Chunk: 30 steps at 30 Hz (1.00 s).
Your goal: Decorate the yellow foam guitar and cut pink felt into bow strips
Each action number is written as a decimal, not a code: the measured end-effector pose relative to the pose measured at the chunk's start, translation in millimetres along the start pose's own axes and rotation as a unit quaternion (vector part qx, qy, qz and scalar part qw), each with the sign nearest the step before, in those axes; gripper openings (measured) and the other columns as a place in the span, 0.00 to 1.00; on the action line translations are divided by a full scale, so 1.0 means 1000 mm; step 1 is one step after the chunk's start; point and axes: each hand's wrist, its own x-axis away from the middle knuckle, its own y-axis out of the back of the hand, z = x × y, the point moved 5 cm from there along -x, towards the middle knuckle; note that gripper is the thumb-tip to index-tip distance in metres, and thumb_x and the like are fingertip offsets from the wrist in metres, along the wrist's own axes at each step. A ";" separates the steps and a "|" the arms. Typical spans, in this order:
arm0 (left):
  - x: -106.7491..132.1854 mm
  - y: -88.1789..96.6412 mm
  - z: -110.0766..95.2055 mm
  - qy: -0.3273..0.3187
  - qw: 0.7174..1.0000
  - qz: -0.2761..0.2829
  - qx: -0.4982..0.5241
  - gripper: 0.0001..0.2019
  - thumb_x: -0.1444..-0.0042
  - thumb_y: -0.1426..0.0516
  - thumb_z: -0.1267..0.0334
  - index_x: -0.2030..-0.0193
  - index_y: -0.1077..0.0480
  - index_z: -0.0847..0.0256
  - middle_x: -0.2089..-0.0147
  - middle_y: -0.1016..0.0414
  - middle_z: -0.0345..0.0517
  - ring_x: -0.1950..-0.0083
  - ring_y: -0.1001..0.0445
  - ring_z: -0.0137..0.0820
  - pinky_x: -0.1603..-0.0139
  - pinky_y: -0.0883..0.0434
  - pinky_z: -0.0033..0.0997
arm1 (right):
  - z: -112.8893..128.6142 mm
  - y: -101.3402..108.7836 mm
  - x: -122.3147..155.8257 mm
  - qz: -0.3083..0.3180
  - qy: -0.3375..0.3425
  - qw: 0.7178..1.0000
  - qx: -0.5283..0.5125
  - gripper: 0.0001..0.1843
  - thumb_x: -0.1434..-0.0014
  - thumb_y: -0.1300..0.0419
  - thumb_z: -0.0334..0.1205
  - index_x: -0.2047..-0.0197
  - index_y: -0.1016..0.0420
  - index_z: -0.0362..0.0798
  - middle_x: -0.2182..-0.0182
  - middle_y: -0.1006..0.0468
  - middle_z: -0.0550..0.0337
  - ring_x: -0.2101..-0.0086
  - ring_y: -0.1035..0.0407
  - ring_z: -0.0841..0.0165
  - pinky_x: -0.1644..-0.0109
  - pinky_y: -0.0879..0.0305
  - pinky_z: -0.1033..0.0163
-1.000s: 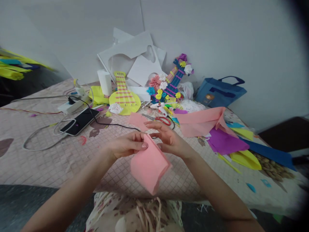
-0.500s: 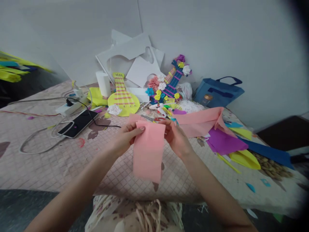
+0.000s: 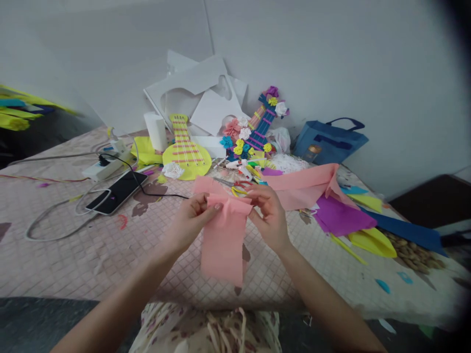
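A strip of pink crepe paper hangs between my hands over the near part of the table, its top edge folded over in a narrow band. My left hand pinches the upper left corner, thumb in front. At the upper right corner, my right hand holds the fold between thumb and fingers. Just behind the paper lie scissors with red and yellow handles. Another pink piece lies behind my left fingers, and a longer pink strip stretches away to the right.
At the back stand a yellow paper guitar and a blue one with paper flowers. A phone, cables and a power strip lie left. Purple paper, a glue gun and a blue bag are also there.
The paper's top edge has been folded down toward me into a band. My right hand has shifted slightly, with its thumb now under the fold; both hands still grip the paper.
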 end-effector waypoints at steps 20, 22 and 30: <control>0.003 0.002 0.016 0.034 0.999 0.002 0.006 0.13 0.46 0.42 0.52 0.65 0.28 0.60 0.73 0.33 0.38 0.74 0.37 0.23 0.75 0.42 0.21 | 0.008 0.004 0.007 -0.066 0.116 0.979 0.156 0.13 0.46 0.44 0.27 0.60 0.29 0.54 0.57 0.29 0.56 0.54 0.32 0.63 0.58 0.30 0.56; 0.003 0.002 0.016 0.038 0.999 0.005 0.011 0.13 0.45 0.42 0.52 0.64 0.28 0.60 0.72 0.33 0.38 0.74 0.37 0.22 0.75 0.42 0.21 | 0.008 0.004 0.007 -0.065 0.111 0.980 0.151 0.12 0.45 0.44 0.27 0.61 0.29 0.53 0.59 0.28 0.56 0.56 0.31 0.63 0.59 0.30 0.56; 0.002 0.001 0.016 0.041 0.999 0.007 0.015 0.13 0.46 0.41 0.52 0.66 0.29 0.62 0.75 0.37 0.36 0.76 0.42 0.21 0.77 0.46 0.19 | -0.004 0.001 0.008 -0.070 0.011 0.997 0.036 0.07 0.42 0.46 0.30 0.63 0.29 0.50 0.61 0.25 0.56 0.57 0.30 0.66 0.58 0.33 0.59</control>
